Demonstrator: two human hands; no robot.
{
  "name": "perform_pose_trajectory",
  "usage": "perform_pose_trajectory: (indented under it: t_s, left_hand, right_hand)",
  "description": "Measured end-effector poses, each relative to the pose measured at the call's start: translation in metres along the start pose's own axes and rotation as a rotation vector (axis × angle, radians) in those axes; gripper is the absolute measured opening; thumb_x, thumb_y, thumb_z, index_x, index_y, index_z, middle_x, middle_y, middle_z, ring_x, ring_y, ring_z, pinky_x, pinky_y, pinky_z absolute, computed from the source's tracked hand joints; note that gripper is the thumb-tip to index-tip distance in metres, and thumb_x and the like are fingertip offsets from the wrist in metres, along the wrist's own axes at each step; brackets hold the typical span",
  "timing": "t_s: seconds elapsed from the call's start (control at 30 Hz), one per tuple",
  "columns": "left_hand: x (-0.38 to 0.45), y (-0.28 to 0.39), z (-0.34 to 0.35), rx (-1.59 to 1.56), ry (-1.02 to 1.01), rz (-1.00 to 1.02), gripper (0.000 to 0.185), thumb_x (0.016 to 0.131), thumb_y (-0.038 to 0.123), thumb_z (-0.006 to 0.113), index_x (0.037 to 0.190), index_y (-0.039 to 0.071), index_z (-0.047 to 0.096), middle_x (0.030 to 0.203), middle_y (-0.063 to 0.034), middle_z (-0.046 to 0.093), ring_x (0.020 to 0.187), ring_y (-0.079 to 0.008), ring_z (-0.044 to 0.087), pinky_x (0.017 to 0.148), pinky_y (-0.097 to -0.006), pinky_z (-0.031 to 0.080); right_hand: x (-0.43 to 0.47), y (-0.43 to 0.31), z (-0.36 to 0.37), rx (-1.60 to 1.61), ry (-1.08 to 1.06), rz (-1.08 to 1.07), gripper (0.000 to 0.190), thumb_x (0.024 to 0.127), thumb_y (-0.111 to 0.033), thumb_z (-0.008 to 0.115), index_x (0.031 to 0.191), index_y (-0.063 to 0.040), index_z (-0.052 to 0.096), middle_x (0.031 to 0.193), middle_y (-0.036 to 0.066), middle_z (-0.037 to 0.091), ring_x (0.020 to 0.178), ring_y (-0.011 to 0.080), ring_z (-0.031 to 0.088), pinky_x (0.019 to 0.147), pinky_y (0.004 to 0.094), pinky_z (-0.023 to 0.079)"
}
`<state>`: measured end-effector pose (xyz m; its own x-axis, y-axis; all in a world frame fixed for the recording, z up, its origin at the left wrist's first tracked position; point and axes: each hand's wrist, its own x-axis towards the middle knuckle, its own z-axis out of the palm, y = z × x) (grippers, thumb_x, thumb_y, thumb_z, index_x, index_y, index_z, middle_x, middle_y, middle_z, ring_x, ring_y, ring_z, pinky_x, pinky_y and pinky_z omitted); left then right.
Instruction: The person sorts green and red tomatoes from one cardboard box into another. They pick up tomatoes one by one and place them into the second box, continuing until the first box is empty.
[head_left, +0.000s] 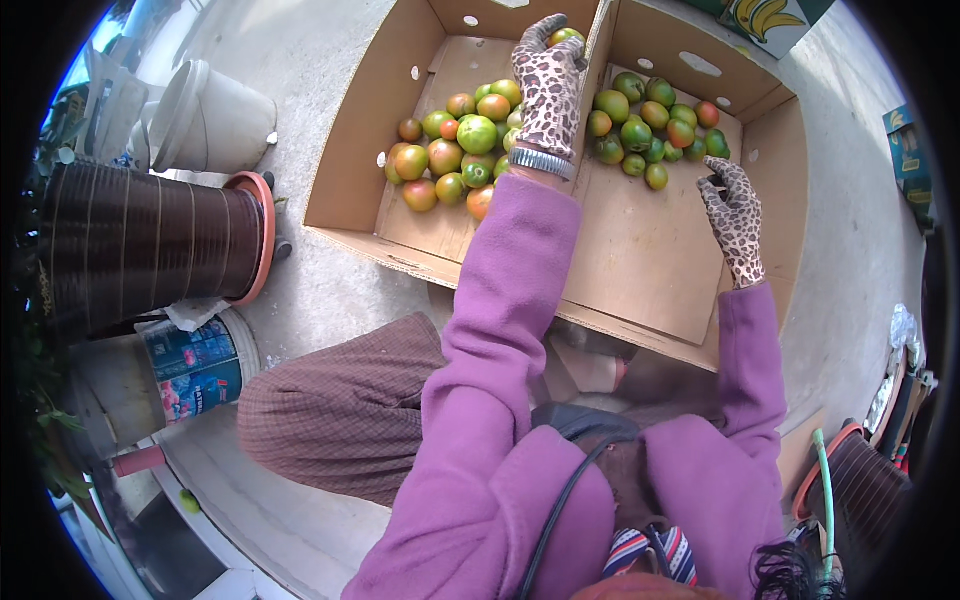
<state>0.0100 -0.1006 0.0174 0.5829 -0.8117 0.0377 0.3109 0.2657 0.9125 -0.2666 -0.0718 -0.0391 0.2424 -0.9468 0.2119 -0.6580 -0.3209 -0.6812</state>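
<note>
Two cardboard boxes stand side by side before me, the left box (337, 172) and the right box (772, 172), with green and reddish tomatoes in both. My left hand (551, 94), in a leopard-print glove, reaches over the left box near the shared walls, its fingers around a greenish-orange tomato (566, 35). Below it lies a spread of tomatoes (476, 135), partly hidden by the wrist. My right hand (731, 210), gloved alike, is over the right box with fingers apart, just below the tomatoes (656, 124) there. Its fingertips are close to the lowest right ones; contact cannot be told.
At the left are a white plastic bucket (217, 120), a dark ribbed plant pot (150, 240) on an orange saucer, and a labelled bucket (195, 367). Another ribbed pot (855, 480) and a green hose (825, 495) are at lower right. A banana carton (772, 22) stands beyond the boxes.
</note>
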Motion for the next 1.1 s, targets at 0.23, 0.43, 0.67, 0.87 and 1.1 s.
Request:
perform_pose_trajectory:
  t_s: [0.23,0.43,0.67,0.87,1.1]
  left_hand:
    - [0.069,-0.006,-0.185,1.143,0.211,0.135,0.031,0.074,0.015,0.073,0.104,0.005,0.068,0.103,-0.0161,0.069,0.098,-0.029,0.066,0.09,-0.0368,0.05]
    - [0.072,-0.026,-0.265,1.453,0.056,-0.208,0.033,0.079,0.017,0.062,0.11,0.008,0.069,0.11,-0.0152,0.068,0.105,-0.0292,0.064,0.093,-0.0377,0.048]
    - [0.09,0.018,-0.207,1.048,0.218,0.074,0.029,0.083,0.01,0.064,0.109,-0.003,0.066,0.099,-0.0141,0.069,0.092,-0.0221,0.066,0.082,-0.0312,0.052]
    - [-0.009,0.047,0.019,0.292,-0.254,0.103,0.034,0.09,0.009,0.061,0.119,-0.007,0.056,0.102,-0.0137,0.065,0.092,-0.0211,0.065,0.078,-0.0284,0.053]
    - [-0.069,-0.094,0.033,0.471,-0.287,-0.193,0.041,0.087,0.01,0.066,0.121,-0.009,0.055,0.11,-0.0164,0.064,0.095,-0.018,0.063,0.082,-0.0277,0.052]
  right_hand:
    - [-0.002,0.008,0.009,-0.036,-0.144,-0.007,0.034,0.085,-0.017,0.067,0.117,-0.008,0.062,0.106,0.009,0.066,0.086,0.0212,0.066,0.079,0.0336,0.053]
    - [-0.007,0.0,0.012,-0.006,-0.256,0.016,0.031,0.086,-0.015,0.066,0.115,-0.004,0.062,0.107,0.014,0.065,0.093,0.0237,0.067,0.081,0.0348,0.053]
    - [-0.006,-0.005,0.015,0.051,-0.224,0.042,0.028,0.087,-0.014,0.067,0.113,-0.004,0.064,0.103,0.013,0.066,0.092,0.0218,0.067,0.08,0.0328,0.053]
    - [-0.007,0.022,0.021,-0.305,-0.454,-0.066,0.039,0.089,-0.028,0.06,0.122,-0.007,0.058,0.123,0.015,0.059,0.115,0.0309,0.056,0.098,0.042,0.044]
    - [-0.01,0.025,0.034,-0.479,-0.913,0.105,0.043,0.083,-0.029,0.067,0.12,-0.007,0.061,0.118,0.014,0.063,0.115,0.03,0.057,0.096,0.0417,0.046]
